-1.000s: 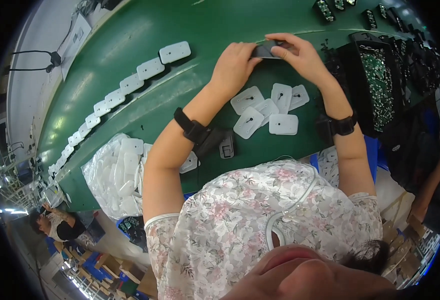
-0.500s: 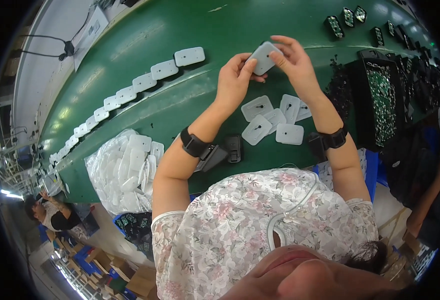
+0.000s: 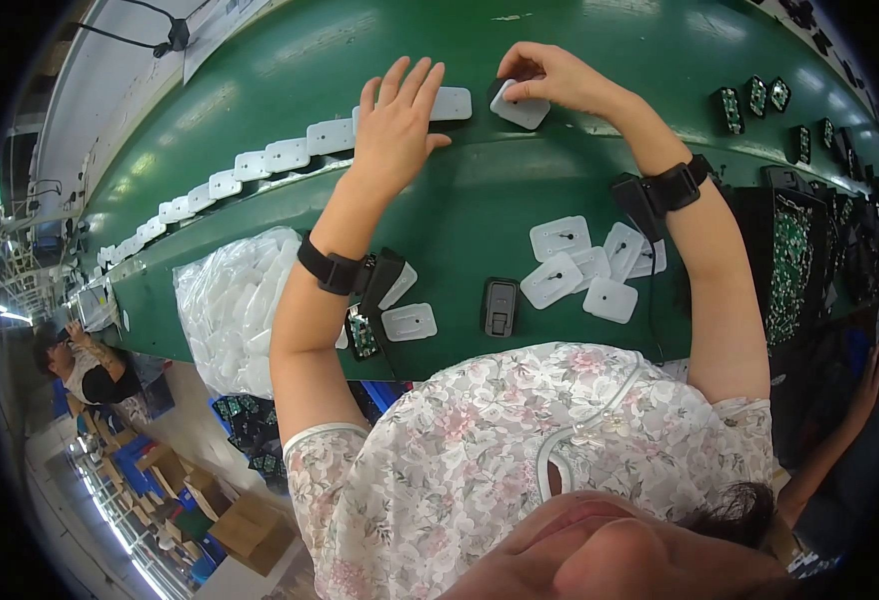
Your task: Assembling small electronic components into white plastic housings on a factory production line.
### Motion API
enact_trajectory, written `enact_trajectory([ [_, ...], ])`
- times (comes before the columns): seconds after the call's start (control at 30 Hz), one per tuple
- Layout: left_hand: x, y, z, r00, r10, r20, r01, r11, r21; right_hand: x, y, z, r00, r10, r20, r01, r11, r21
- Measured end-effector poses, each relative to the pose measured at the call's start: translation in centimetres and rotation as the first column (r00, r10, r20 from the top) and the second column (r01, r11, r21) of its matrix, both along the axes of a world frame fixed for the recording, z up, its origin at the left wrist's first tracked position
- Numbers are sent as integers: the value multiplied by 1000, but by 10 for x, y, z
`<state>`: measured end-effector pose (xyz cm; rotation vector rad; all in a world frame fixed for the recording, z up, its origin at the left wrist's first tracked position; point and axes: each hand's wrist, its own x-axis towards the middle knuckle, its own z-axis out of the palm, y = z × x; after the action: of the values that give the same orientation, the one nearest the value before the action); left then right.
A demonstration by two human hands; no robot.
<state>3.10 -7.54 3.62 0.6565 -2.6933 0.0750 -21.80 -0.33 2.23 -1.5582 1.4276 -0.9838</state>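
Note:
My right hand (image 3: pixel 560 82) grips a white-topped case (image 3: pixel 522 108) by its upper edge, thumb on the white face and fingers at the dark far side. The case is at the right end of a row of similar white-topped cases (image 3: pixel 330 136), a small gap apart from the last one. My left hand (image 3: pixel 392 135) lies flat with fingers outstretched over the right part of that row, hiding some cases. Nearer to me lie several loose white plates (image 3: pixel 552 280) and a black case (image 3: pixel 501 307).
A clear bag of white plates (image 3: pixel 228 310) lies at left. By my left wrist are another white plate (image 3: pixel 410 322) and a circuit board (image 3: pixel 363 335). At right stand black cases with green boards (image 3: pixel 730 110) and a filled black bin (image 3: pixel 790 265). A co-worker's arm (image 3: pixel 845 430) shows at right.
My left hand has let go of the white-topped case and moved left onto the row. My right hand has brought the case down by the row's end. The whole view has shifted.

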Motion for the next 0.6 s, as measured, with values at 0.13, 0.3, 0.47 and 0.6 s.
enact_trajectory([
  [0.13,3,-9,-3,986,3,164,8,998,-66,8,-5,1,998,59,-4,-58,986,154],
  [0.3,0,-16,-5,976,36,216,-12,994,-111,11,-5,4,999,47,1,-46,973,226],
  [0.47,1,-17,2,986,10,165,3,997,-79,20,-8,5,994,96,-58,-83,977,195],
  [0.6,6,-16,7,994,-9,113,16,998,-57,20,-7,4,988,107,-109,-86,980,182],
])
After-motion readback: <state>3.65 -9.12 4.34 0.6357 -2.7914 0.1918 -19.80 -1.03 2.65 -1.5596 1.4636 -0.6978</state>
